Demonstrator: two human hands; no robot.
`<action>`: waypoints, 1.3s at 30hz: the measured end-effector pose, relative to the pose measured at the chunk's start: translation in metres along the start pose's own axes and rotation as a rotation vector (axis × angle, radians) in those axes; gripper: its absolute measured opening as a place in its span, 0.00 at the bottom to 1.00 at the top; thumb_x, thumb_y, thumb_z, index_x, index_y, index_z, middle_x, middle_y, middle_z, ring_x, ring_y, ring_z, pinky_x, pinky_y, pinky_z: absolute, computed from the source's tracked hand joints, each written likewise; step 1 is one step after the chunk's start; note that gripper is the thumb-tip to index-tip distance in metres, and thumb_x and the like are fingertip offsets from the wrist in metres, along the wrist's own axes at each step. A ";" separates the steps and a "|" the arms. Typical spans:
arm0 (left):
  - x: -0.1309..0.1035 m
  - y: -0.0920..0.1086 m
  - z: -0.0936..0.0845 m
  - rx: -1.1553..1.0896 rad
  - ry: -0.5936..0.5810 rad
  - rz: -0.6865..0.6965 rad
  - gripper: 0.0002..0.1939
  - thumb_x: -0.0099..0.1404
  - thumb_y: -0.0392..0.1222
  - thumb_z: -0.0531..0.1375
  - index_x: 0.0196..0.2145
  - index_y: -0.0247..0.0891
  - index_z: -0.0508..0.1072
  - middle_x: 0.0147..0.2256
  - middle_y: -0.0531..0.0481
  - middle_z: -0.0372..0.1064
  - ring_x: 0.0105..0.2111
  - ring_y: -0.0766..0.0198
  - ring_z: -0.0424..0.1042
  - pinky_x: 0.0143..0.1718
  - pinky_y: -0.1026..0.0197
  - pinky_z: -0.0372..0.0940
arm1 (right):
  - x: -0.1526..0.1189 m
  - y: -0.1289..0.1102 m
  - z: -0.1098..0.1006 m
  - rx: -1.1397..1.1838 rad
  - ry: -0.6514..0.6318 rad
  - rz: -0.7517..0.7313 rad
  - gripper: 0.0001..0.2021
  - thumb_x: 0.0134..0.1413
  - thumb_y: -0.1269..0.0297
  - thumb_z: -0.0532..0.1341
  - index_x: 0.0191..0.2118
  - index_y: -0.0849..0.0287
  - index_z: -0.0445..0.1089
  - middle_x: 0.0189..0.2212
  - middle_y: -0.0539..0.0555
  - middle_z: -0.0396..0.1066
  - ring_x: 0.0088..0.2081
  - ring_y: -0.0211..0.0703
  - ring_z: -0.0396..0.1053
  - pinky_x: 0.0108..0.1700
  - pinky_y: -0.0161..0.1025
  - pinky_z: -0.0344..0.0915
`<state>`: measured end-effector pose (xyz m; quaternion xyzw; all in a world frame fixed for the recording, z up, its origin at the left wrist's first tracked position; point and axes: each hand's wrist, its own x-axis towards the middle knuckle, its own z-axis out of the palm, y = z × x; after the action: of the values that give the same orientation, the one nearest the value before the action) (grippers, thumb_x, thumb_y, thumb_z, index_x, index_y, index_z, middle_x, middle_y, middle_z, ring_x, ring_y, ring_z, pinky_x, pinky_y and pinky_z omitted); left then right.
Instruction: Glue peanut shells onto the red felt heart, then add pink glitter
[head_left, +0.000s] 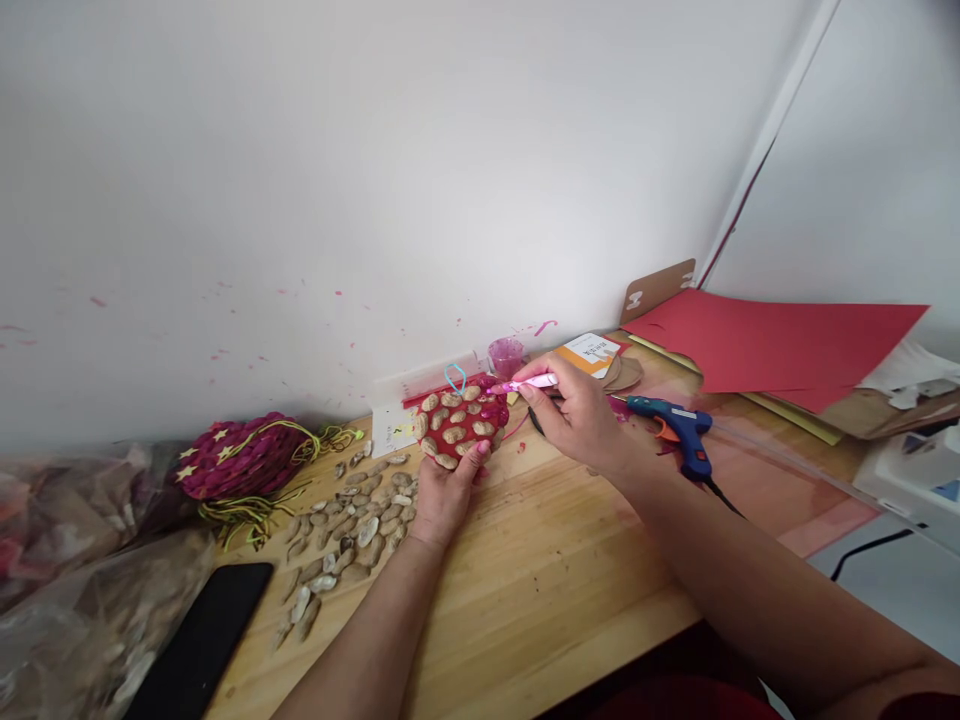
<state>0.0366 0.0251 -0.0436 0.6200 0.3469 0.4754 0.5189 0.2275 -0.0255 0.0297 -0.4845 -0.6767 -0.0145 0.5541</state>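
Observation:
My left hand (448, 492) grips a round red craft piece (469, 433) from its near side, thumb on top. Peanut shells are stuck over its face; those at its right edge are painted magenta, while the others are plain tan. Pinched in my right hand (576, 412) is a slim white-and-pink paintbrush (538, 381), its magenta tip at the painted shells. Just behind stands a clear cup (506, 355) stained with pink paint. Loose peanut shells (367, 520) lie in a spread left of my left hand. A light-blue loop (455, 378) shows at the piece's far edge.
A blue hot glue gun (679, 432) lies right of my right hand, its cord trailing. Red paper sheets (780, 345) cover the right back. At left are a magenta bundle with yellow strings (244, 455), a black phone (206, 635) and plastic bags (67, 610). The white wall (337, 200) rises behind.

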 end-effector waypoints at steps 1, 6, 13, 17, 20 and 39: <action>0.000 0.000 0.000 0.001 -0.004 0.004 0.20 0.61 0.52 0.68 0.45 0.35 0.79 0.39 0.45 0.79 0.25 0.66 0.69 0.24 0.64 0.68 | 0.000 0.000 0.000 0.007 0.001 -0.001 0.03 0.66 0.67 0.58 0.43 0.55 0.69 0.37 0.53 0.75 0.38 0.44 0.73 0.41 0.42 0.67; 0.001 -0.003 -0.001 0.002 -0.013 0.027 0.18 0.61 0.52 0.68 0.42 0.34 0.79 0.34 0.47 0.77 0.23 0.67 0.67 0.23 0.64 0.67 | 0.000 -0.002 0.000 -0.002 -0.024 -0.024 0.03 0.66 0.67 0.59 0.42 0.56 0.69 0.36 0.53 0.75 0.38 0.44 0.73 0.42 0.42 0.67; 0.001 -0.001 0.000 -0.019 -0.013 0.028 0.20 0.61 0.52 0.68 0.45 0.35 0.78 0.37 0.47 0.77 0.24 0.68 0.66 0.22 0.64 0.67 | 0.000 -0.001 -0.001 -0.026 -0.001 -0.036 0.03 0.66 0.68 0.59 0.43 0.55 0.69 0.36 0.53 0.75 0.38 0.44 0.73 0.42 0.40 0.66; 0.001 0.000 0.000 0.013 -0.008 0.049 0.18 0.61 0.52 0.68 0.41 0.35 0.78 0.31 0.49 0.75 0.22 0.68 0.66 0.21 0.65 0.66 | 0.000 -0.003 -0.001 -0.011 -0.026 -0.064 0.03 0.66 0.68 0.59 0.42 0.56 0.69 0.36 0.53 0.75 0.39 0.44 0.73 0.42 0.41 0.66; 0.002 0.000 -0.001 0.012 -0.009 0.050 0.19 0.62 0.52 0.68 0.43 0.35 0.78 0.34 0.48 0.76 0.22 0.68 0.66 0.21 0.65 0.66 | 0.000 -0.003 -0.002 -0.035 -0.024 -0.064 0.03 0.65 0.69 0.59 0.42 0.56 0.68 0.36 0.53 0.75 0.38 0.45 0.73 0.42 0.41 0.66; 0.002 0.000 -0.001 0.024 0.002 0.070 0.17 0.61 0.52 0.68 0.39 0.35 0.77 0.27 0.51 0.73 0.20 0.68 0.65 0.20 0.65 0.64 | -0.001 -0.005 -0.001 -0.028 -0.030 -0.058 0.03 0.65 0.69 0.59 0.42 0.56 0.69 0.36 0.53 0.75 0.38 0.43 0.73 0.42 0.40 0.66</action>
<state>0.0365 0.0273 -0.0426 0.6375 0.3310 0.4896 0.4943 0.2246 -0.0294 0.0324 -0.4725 -0.6986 -0.0328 0.5363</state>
